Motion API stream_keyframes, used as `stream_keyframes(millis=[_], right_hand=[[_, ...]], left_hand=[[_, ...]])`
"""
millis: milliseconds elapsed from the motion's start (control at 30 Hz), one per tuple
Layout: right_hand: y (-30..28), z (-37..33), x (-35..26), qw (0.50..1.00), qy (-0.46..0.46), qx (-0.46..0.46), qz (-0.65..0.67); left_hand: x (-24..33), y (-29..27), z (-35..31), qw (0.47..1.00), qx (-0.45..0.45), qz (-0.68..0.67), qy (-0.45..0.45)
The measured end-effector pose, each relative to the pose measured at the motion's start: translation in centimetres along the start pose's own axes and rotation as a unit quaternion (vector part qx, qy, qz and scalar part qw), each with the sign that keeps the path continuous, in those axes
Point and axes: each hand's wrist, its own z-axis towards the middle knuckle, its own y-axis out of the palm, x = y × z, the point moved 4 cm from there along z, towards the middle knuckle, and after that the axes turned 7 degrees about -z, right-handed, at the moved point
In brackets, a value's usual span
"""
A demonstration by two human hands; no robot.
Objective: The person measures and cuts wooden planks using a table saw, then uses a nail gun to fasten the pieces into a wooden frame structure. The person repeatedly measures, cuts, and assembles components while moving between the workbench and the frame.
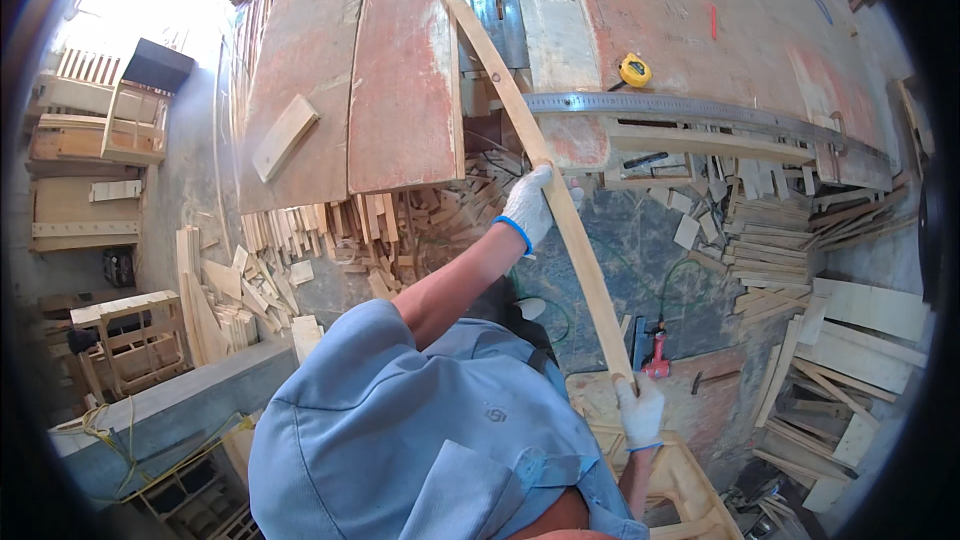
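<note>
A long, narrow wooden strip (pixel 585 270) slants from the worktable down past my right side, with a dark knot in its upper part. My left hand (pixel 528 208), in a white glove with a blue cuff, is closed around the strip near its middle. Lower down, my right hand (pixel 641 412), gloved the same way, grips the near end. The strip's far end lies over the reddish worn worktable (pixel 405 90), beside a metal plate (pixel 515 35) with a narrow slot. A long steel ruler (pixel 690 106) runs along the table to the right of the strip.
A yellow tape measure (pixel 634 71) rests beyond the ruler. On the table's left lies a short wood block (pixel 286 138). Offcuts (pixel 270 290) and stacked strips (pixel 768 235) cover the floor on both sides. A red power tool (pixel 657 355) stands near my right hand.
</note>
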Motion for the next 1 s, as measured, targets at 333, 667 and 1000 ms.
stream_keyframes(millis=[333, 667, 1000], right_hand=[[-6.6, 9.7, -13.0, 0.982, -0.136, 0.097, -0.091], [-16.3, 17.4, -14.2, 0.977, -0.128, 0.116, -0.125], [-32.2, 40.9, -12.3, 0.857, -0.349, 0.258, -0.277]], left_hand=[[-2.6, 4.8, 1.8, 0.985, -0.131, -0.088, -0.071], [5.2, 10.2, 9.5, 0.999, -0.038, -0.007, 0.001], [5.8, 19.0, 22.3, 0.995, -0.017, 0.0, 0.1]])
